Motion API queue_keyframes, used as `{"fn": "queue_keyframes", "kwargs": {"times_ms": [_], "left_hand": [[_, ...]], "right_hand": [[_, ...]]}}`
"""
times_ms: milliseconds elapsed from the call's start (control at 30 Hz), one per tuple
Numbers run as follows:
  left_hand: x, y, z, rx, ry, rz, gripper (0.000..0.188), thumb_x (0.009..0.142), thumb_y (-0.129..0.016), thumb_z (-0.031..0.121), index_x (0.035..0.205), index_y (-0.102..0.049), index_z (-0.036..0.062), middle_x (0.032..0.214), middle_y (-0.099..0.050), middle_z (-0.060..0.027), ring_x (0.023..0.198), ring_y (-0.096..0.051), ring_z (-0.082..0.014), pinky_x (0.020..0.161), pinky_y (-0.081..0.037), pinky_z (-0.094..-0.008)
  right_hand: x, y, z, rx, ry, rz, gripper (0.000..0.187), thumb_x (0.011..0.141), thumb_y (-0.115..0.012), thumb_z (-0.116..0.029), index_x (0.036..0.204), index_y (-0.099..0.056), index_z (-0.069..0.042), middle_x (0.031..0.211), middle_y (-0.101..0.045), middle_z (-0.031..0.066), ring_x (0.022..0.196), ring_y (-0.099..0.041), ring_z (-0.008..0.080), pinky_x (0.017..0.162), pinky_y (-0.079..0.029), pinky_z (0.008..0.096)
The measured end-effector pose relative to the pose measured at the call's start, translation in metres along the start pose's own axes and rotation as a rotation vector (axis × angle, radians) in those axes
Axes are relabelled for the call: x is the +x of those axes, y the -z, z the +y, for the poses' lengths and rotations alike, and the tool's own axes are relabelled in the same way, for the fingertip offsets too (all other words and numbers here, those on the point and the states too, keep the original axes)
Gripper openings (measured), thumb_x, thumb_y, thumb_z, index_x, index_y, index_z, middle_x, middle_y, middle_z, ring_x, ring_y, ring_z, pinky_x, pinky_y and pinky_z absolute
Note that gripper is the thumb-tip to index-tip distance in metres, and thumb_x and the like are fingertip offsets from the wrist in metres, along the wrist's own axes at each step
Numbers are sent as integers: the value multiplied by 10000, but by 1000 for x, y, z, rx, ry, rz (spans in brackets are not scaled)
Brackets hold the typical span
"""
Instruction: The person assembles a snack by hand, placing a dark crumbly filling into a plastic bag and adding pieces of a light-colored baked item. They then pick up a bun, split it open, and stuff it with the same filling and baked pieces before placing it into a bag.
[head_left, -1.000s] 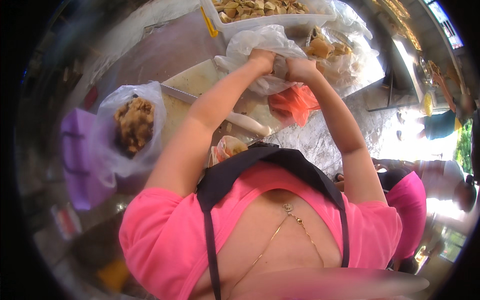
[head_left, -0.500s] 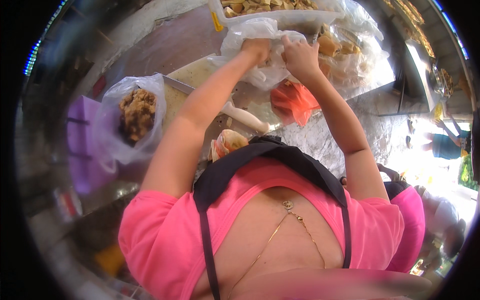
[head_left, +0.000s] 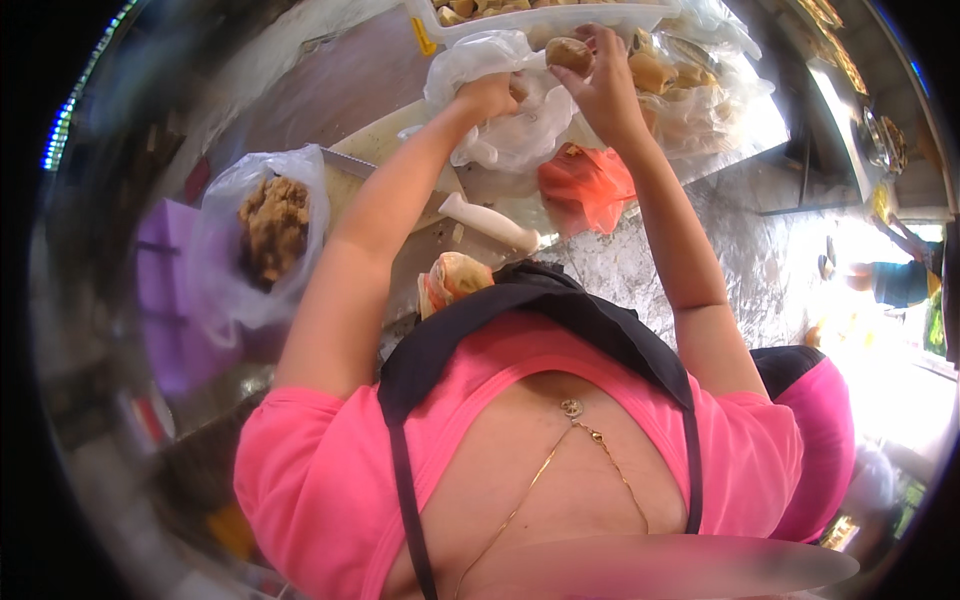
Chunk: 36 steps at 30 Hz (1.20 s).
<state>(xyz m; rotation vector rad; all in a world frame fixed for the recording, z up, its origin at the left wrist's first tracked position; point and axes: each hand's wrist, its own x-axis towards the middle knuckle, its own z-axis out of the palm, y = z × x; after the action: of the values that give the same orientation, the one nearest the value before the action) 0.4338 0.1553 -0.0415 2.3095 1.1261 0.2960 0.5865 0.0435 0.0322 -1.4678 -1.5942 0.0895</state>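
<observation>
**Both hands at the clear bag, a brown piece held above it**

The person stands at a cluttered counter, both arms stretched forward. The left hand (head_left: 490,95) is curled into a loose fist, its fingers closed on the gathered rim of a clear plastic bag (head_left: 510,120), which sits crumpled on the counter near the far edge. The right hand (head_left: 605,90) is raised just beside it, thumb and fingertips pinching a brown lump of food (head_left: 568,53) over the mouth of the bag. The lump is at the top of the view, between the two hands and a little above them, touching only the right fingers as far as I can see.

Just behind the hands runs a white tray (head_left: 540,18) filled with similar tan pieces. To the right of it lies another clear bag of brown rolls (head_left: 680,80), spread wide over the counter. Below the right wrist sits an orange plastic bag (head_left: 590,190), crumpled flat. Nearer the person a white-handled knife (head_left: 490,222) lies across a pale cutting board (head_left: 400,150), and a small wrapped bundle (head_left: 455,280) rests at the board's near edge. Well off to the left stands an open plastic bag of brown crumbly filling (head_left: 270,230), beside a purple box (head_left: 165,290). The counter surface (head_left: 640,270) on the right is mottled grey stone.
</observation>
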Motion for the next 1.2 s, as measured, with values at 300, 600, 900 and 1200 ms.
{"fn": "queue_keyframes", "kwargs": {"times_ms": [300,600,900,1200], "left_hand": [[-26,-18,7,267,-260,-94,383,723,-610,70,1105,-595,45,1150,-586,-157,990,-598,-306,848,-473,-339],[-106,24,34,-428,-137,114,273,860,-486,37,1099,-619,38,1287,-486,-187,1072,-579,-274,914,-454,-327],[-182,68,7,-1593,-141,363,483,901,-593,158,1335,-416,39,1198,-553,-73,1071,-558,-148,932,-474,-294],[-190,71,13,-1327,-201,428,488,810,-673,4,1262,-493,-19,1145,-594,-90,1031,-573,-133,899,-458,-254]], "right_hand": [[1,1,-2,1000,-474,-61,482,822,-658,-114,1212,-425,48,1133,-542,163,1034,-569,236,890,-491,357],[-9,-17,-46,1149,-352,-178,487,728,-727,20,1151,-485,22,1137,-531,126,1022,-575,223,875,-519,334],[-33,-70,-117,673,-51,-150,449,728,-771,-169,1119,-581,-55,1086,-606,51,1074,-539,191,885,-423,345],[-41,-45,-121,453,26,17,163,706,-727,-62,869,-722,-60,944,-645,57,936,-554,193,847,-423,314]]}}
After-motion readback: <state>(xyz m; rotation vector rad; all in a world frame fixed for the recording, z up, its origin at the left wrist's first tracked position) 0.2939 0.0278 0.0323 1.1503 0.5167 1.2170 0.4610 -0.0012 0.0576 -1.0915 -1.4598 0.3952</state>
